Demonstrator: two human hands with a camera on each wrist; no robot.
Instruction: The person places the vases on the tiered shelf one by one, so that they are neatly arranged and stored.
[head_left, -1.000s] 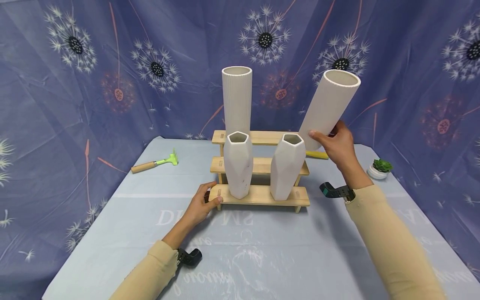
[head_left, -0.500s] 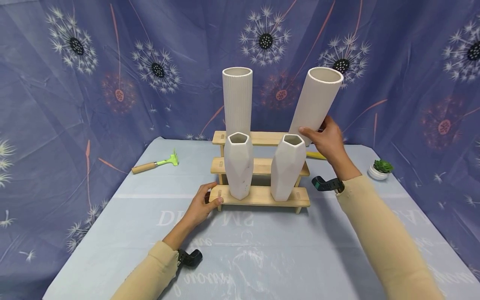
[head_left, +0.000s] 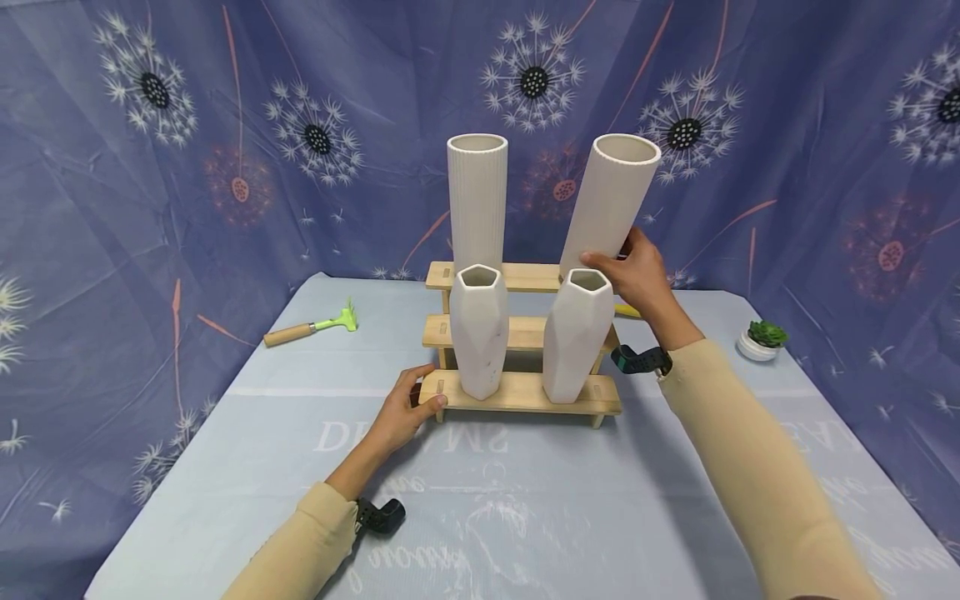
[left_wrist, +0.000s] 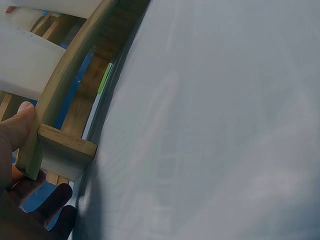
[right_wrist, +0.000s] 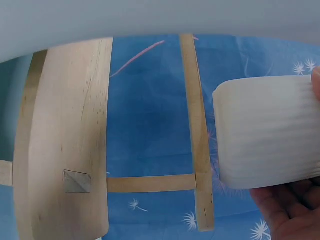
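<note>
Head view, centre frame: the right hand (head_left: 637, 279) wraps its fingers around the lower part of a tall ribbed white vase (head_left: 609, 204), tilted and held above the top step of the wooden rack (head_left: 525, 392), right of the upright ribbed vase (head_left: 477, 200). Lower centre, the left hand (head_left: 401, 412) grips the rack's bottom-left end, thumb on top. Two faceted vases (head_left: 477, 329) stand on the lowest step.

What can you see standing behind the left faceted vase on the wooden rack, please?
Behind the left faceted vase a tall ribbed cylinder vase stands upright on the wooden rack's top step. Its base is covered by the faceted vase, so its footing is hidden.
</note>
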